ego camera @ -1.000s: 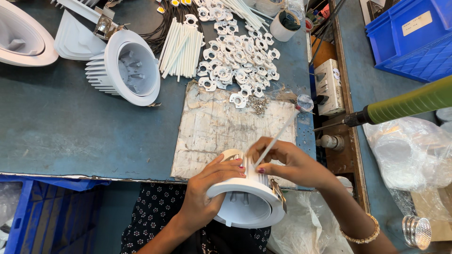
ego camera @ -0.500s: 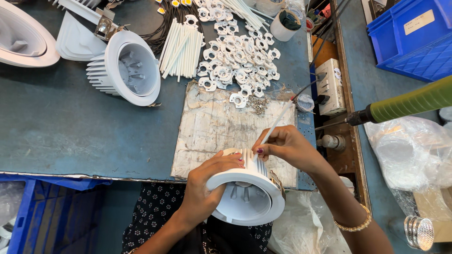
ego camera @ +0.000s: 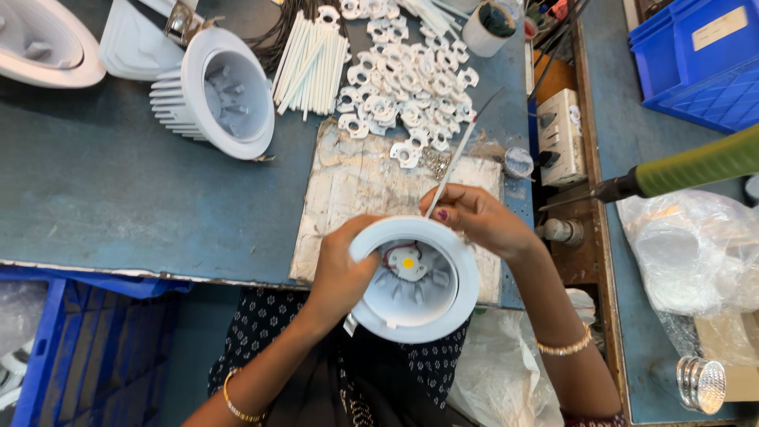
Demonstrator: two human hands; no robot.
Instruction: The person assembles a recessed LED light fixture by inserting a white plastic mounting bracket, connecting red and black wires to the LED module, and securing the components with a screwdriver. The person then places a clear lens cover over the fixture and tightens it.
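The white lamp housing (ego camera: 415,278) is now facing the camera with its open mouth up, where a second ago it was lying more on its side; the small plate with the yellow dot (ego camera: 408,262) at its bottom is now showing, with a red wire beside it. This is suggesting that the work is moving from the outside of the housing to the parts inside it.

The left hand (ego camera: 340,273) is gripping the housing by its left rim, fingers closed around the wall. The right hand (ego camera: 474,217) is pinching a thin white stick (ego camera: 458,162) between closed fingertips, just above the far rim of the housing. The housing is being held in the air over the near edge of the table (ego camera: 118,198), in front of a worn grey mat (ego camera: 356,190).

A heap of small white brackets (ego camera: 403,103) and a bundle of white sleeves (ego camera: 312,67) are lying towards the far edge. A second finned housing (ego camera: 213,95) is resting on its side towards the far left corner. A green-handled tool (ego camera: 688,166) is hanging beyond the right edge, well apart from both hands. Nothing is blocking the mouth of the housing
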